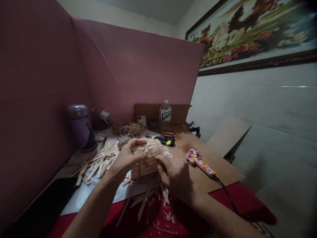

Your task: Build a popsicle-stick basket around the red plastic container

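A craft piece [145,168] made of pale wooden craft sticks sits in front of me, bound with twine and with a small petal-like wooden decoration [147,147] on top. My left hand [127,157] grips its left side, thumb and fingers spread over the upper face. At the right edge, my right hand [174,175] is closed, its thumb and forefinger pressed against the piece; whether it also pinches twine is hidden. Loose craft sticks [142,205] and shavings lie below on the red cloth [178,228].
A pile of craft sticks [99,163] and a purple flask [83,129] are at left. Behind lie twine [134,129], scissors [167,133], a yellow-black cutter [169,142] and a bottle [165,114]. A flowered glue gun [200,162], its cord trailing, rests on cardboard [223,172] at right.
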{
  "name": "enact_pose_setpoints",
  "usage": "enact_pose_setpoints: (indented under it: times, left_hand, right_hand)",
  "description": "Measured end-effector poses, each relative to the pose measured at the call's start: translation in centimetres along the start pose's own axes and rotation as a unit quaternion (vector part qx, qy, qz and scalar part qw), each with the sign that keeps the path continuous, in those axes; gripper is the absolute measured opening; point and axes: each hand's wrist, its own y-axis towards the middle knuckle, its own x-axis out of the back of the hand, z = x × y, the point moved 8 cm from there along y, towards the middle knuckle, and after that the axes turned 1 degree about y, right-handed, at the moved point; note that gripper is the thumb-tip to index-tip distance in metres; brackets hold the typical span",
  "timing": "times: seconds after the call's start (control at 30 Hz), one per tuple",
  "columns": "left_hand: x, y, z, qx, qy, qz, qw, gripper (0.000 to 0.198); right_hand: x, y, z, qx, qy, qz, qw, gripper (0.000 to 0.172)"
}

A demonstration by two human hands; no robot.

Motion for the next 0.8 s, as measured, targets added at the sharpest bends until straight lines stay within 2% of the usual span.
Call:
enact_pose_setpoints:
  times: [0.23, 0.43, 0.57, 0.8]
  left_hand:
    - [0.2, 0.1, -0.1, -0.022, 0.011, -0.003, 1.000, 0.046]
    - [0.0, 0.0, 0.0, 0.004, -0.002, -0.003, 1.000, 0.048]
    - [0.1, 0.0, -0.2, -0.006, 0.009, -0.013, 1.000, 0.045]
    - [-0.3, -0.1, -0.2, 0.015, -0.027, -0.007, 1.000, 0.052]
  right_hand:
    - [-0.8, 0.5, 0.7, 0.010, -0.007, 0.022, 1.000, 0.020]
    - [-1.0, 0.3, 1.0, 0.011, -0.004, 0.040, 0.999, 0.016]
    - [-0.8, 0.0, 1.3, 0.005, -0.006, 0.045, 0.999, 0.018]
    - [-0.3, -0.2, 1.0, 0.005, -0.015, 0.014, 1.000, 0.019]
